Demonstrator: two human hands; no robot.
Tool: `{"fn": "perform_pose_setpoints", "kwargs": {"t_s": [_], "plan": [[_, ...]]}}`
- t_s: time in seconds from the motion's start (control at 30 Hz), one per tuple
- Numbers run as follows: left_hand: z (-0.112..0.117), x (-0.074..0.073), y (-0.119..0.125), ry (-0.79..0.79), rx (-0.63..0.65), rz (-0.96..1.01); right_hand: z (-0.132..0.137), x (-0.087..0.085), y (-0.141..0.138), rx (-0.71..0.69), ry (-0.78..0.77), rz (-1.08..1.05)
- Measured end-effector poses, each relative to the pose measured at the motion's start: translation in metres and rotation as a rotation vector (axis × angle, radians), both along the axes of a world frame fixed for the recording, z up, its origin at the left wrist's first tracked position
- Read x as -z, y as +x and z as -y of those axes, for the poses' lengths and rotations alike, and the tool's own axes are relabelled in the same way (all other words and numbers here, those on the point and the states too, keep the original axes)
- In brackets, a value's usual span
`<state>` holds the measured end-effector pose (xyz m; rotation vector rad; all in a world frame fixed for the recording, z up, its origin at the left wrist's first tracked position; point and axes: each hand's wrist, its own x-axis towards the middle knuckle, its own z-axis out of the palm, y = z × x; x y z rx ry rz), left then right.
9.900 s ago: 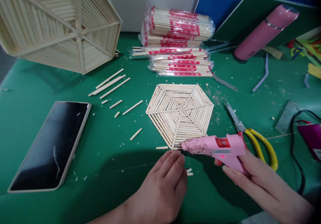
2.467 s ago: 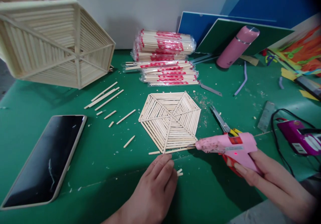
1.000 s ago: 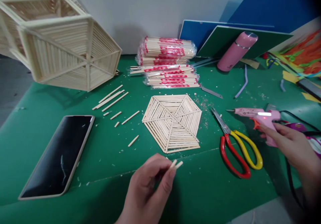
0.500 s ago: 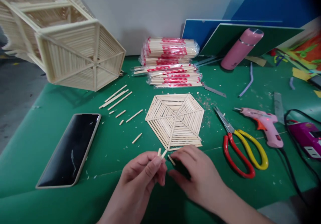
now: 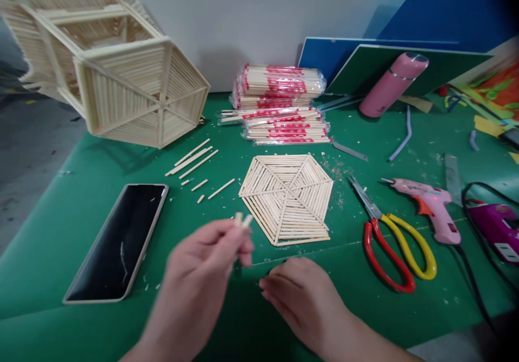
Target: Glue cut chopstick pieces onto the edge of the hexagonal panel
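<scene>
Grey floor (image 5: 51,143) shows left of the green tabletop (image 5: 44,243), a pale wall (image 5: 219,21) behind. The left hand (image 5: 203,267) pinches stick pieces (image 5: 244,220) above the tabletop. The webbed stick panel (image 5: 288,199) lies flat mid-table; nearer, the right hand (image 5: 308,291) has bunched fingers, whether on anything I cannot tell. Scissors (image 5: 376,217), then a glue gun (image 5: 432,198), lie farther right.

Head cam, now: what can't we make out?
Head view:
Right hand: contents, if any, hidden by the hand itself.
Short sticks in left hand: lower ends hidden inside it; tips blurred.
Purple device: cut off by right edge.
Stick structure: cut off by left edge.
</scene>
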<state>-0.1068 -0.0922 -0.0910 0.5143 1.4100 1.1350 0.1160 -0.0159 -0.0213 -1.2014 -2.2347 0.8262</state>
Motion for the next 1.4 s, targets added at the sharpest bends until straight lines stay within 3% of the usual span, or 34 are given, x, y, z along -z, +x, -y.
{"fn": "perform_pose_setpoints", "kwargs": {"t_s": [0.07,0.1,0.13,0.2,0.33,0.5,0.77,0.93,1.07,1.27,1.4], "plan": [[-0.073,-0.054,0.053,-0.012,0.103,0.102,-0.004,-0.005,0.010,0.026,-0.002,-0.124],[-0.099,-0.075,0.072,-0.009,0.162,0.173,-0.007,-0.007,0.015,0.088,-0.026,-0.185],[-0.115,-0.090,0.086,-0.011,0.163,0.214,-0.009,-0.009,0.020,0.167,-0.060,-0.243],[-0.125,-0.101,0.100,-0.046,0.196,0.272,-0.014,-0.012,0.027,0.314,-0.136,-0.335],[-0.108,-0.089,0.100,-0.064,0.273,0.336,-0.020,-0.012,0.025,0.437,-0.258,-0.454],[-0.106,-0.087,0.099,-0.069,0.292,0.328,-0.024,-0.015,0.017,0.418,-0.346,-0.482],[-0.108,-0.094,0.084,0.093,0.108,0.113,-0.002,-0.002,0.016,0.164,0.036,0.172],[-0.106,-0.091,0.082,0.137,0.076,0.084,0.004,0.002,0.010,0.105,0.031,0.128],[-0.105,-0.092,0.083,0.134,0.083,0.091,0.002,-0.003,0.015,0.158,-0.151,-0.112],[-0.106,-0.093,0.085,0.076,0.092,0.161,-0.004,-0.011,0.020,0.431,-0.837,-0.665],[-0.105,-0.093,0.085,0.056,0.108,0.169,-0.008,-0.013,0.020,0.510,-1.003,-0.882]]}}
